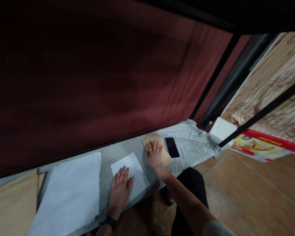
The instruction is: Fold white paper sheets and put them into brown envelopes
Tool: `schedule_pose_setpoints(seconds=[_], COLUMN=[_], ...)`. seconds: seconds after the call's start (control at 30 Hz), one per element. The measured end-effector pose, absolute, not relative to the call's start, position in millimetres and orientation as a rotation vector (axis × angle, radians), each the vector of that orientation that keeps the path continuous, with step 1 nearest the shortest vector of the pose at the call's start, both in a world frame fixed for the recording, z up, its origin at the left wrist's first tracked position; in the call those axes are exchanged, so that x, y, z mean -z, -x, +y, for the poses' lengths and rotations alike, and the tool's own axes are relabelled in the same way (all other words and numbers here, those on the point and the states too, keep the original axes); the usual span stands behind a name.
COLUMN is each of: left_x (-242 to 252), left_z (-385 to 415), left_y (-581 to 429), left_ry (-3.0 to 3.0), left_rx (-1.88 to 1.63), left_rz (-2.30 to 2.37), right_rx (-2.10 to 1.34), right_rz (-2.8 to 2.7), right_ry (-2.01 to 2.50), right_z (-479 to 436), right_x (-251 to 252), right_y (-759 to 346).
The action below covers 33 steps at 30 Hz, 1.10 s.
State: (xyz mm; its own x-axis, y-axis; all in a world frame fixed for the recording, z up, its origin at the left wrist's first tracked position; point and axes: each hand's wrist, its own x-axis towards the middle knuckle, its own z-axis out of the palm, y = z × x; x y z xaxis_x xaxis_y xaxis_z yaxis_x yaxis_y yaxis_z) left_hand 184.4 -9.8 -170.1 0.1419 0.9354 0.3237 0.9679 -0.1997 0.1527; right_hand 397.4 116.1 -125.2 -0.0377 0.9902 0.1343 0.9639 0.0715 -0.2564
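My left hand (119, 188) lies flat, fingers together and stretched out, on a small white sheet of paper (135, 168) on a grey cloth-covered bench (105, 157). My right hand (154, 154) rests flat with fingers spread on a brown envelope (166, 157) just right of the white sheet. A black smartphone (172, 147) lies face up beside the envelope, right of my right hand. A dark band sits on my left wrist.
A stack of larger white sheets (71, 190) lies at the left, with brown paper (13, 203) beyond it. A dark red wall (88, 75) rises behind the bench. At the right are a white sheet (222, 128), a red and yellow box (260, 144) and tiled floor (248, 190).
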Motion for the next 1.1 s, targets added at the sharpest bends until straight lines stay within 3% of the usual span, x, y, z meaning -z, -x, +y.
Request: schedule_pose_setpoints(seconds=[0.77,0.93,1.1], left_x=[174,179,168], left_z=[-5,-4,-6], left_y=[-181,-176,-183], left_ry=[2.357,2.381,2.386], left_rx=[0.636,0.626,0.638], left_rz=[-1.886,-1.907,-1.911], right_rx=[-0.340,-0.197,-0.166], right_rz=[-1.770,-1.845,-2.221], right_ry=[2.174,2.033,1.614], right_z=[166,128,52], right_x=[121,113,126], right_y=[-382,-384,-364])
